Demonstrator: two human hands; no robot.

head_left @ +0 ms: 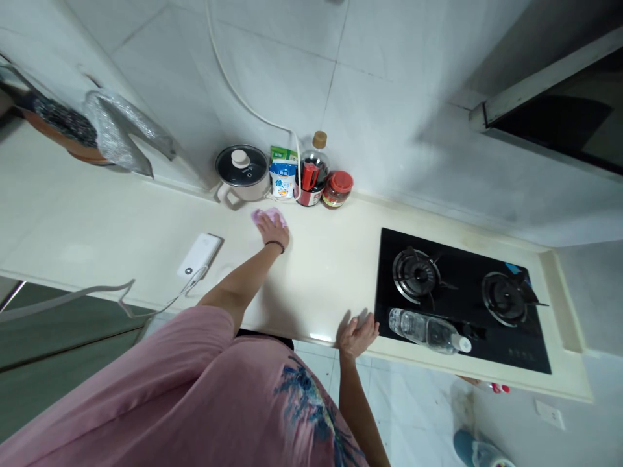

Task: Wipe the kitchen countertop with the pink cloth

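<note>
My left hand (272, 230), with a black band at the wrist, lies flat on a small pink cloth (260, 215) and presses it onto the cream countertop (97, 227), just in front of a small lidded pot (242, 172). My right hand (357, 334) rests on the counter's front edge with fingers apart and holds nothing. It is left of a clear plastic bottle (428, 329) that lies on its side on the black gas hob (462, 305).
Against the tiled wall stand a blue-and-white packet (283, 179), a dark sauce bottle (313, 170) and a red-lidded jar (337, 189). A white power bank (199, 255) with a cable lies near the counter's front. A bowl and plastic bag (117, 133) sit far left.
</note>
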